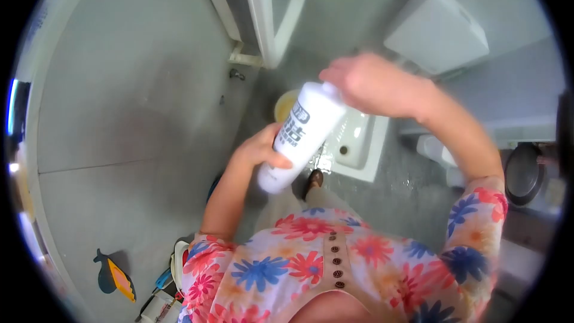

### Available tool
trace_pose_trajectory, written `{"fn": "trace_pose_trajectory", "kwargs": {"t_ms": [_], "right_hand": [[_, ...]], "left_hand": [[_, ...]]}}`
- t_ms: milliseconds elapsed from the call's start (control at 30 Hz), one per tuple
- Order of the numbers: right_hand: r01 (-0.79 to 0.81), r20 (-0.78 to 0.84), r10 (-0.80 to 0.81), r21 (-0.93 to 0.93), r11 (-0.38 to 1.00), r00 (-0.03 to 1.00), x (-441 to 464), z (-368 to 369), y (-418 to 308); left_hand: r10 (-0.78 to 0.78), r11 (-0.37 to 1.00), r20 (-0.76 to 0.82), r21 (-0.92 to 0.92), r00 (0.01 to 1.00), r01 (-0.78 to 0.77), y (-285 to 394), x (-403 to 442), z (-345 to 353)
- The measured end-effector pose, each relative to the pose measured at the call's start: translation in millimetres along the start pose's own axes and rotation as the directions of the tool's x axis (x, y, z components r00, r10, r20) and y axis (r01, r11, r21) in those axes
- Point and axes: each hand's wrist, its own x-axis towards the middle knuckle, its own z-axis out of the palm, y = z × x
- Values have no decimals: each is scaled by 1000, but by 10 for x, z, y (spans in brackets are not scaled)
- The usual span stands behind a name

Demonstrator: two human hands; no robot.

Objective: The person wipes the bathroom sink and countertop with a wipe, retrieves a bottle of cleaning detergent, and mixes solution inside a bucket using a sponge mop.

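A white plastic bottle (302, 137) with dark printed lettering is held tilted in front of my body, its neck toward the upper right. My left hand (266, 146) is wrapped around its lower part, thumb across the front. At the neck, my right hand (371, 87) is closed over the bottle cap, which the fingers mostly hide. That hand is slightly blurred. Below the bottle, a white squat toilet pan (359, 143) is set in the wet floor, with a dark drain hole.
A yellowish basin (286, 106) stands behind the bottle. A white cistern (439, 30) hangs on the wall, and a white washbasin (257, 12) juts out at the top. A small tap (237, 75) is on the left wall. A dark round pan (524, 173) is at the right.
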Motion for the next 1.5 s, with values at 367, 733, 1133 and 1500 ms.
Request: {"fn": "trace_pose_trajectory", "kwargs": {"t_ms": [367,733,1133,1500], "right_hand": [[-66,-21,64,-81,995,998,-153,599,0],[-360,352,-118,931,-58,929,-486,1193,331],[-606,802,367,597,-527,471,-1839,3210,-324],[-557,828,396,560,-614,397,-2101,3360,-468]], "left_hand": [[-98,995,27,25,995,98,-262,11,-26],[-232,933,204,323,951,158,-387,-60,42],[-416,907,-367,-105,832,408,-1892,-227,-574],[-517,846,-514,-185,684,501,-2545,12,-827]]}}
